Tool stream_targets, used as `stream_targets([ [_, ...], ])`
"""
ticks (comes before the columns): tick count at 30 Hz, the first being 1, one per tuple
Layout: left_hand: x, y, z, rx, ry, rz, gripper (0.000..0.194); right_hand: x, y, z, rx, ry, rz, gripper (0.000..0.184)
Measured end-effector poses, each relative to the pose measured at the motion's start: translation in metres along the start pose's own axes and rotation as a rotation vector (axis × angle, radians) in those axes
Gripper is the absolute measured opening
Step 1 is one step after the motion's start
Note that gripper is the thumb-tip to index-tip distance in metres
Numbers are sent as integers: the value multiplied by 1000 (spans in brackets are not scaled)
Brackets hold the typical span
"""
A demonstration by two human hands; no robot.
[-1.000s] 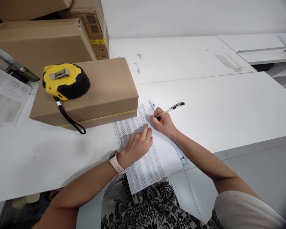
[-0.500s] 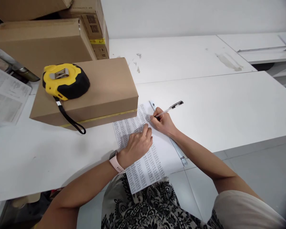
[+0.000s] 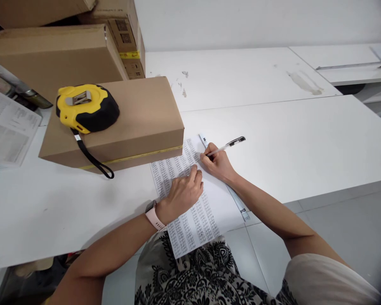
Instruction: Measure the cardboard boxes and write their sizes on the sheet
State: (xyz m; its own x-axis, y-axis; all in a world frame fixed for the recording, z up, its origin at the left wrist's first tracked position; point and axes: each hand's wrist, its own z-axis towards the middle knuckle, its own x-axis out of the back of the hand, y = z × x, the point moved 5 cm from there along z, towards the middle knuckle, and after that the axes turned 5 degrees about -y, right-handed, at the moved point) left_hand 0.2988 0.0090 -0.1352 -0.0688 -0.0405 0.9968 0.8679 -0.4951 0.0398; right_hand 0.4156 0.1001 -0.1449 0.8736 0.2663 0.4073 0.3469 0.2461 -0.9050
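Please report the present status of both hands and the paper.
Right hand holding pen; left hand resting on paper. Paper partly overhangs table. Cardboard box hides paper's far-left corner.

Looks like office/workrm: wht desks [image 3: 288, 140], cardboard ctns [image 3: 57, 59], tape meas. [image 3: 89, 108]

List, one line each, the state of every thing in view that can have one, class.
Sheet: written columns left, blank at right, jutting past the table edge.
Pen: held slanted; tip contact unclear.
Left hand: on the sheet, fingers bent.
Right hand: closed around the pen.
Front box: closed on visible faces.
Tape measure: lying on the front box, no blade showing.
Strap: hanging over the box's side.
Watch: worn.
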Motion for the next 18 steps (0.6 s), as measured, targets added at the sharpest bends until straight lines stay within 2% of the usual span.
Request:
stream_targets([
  [18,1,0,1,2,-41,-18,41,1,1,-1,-23,-6,5,20],
])
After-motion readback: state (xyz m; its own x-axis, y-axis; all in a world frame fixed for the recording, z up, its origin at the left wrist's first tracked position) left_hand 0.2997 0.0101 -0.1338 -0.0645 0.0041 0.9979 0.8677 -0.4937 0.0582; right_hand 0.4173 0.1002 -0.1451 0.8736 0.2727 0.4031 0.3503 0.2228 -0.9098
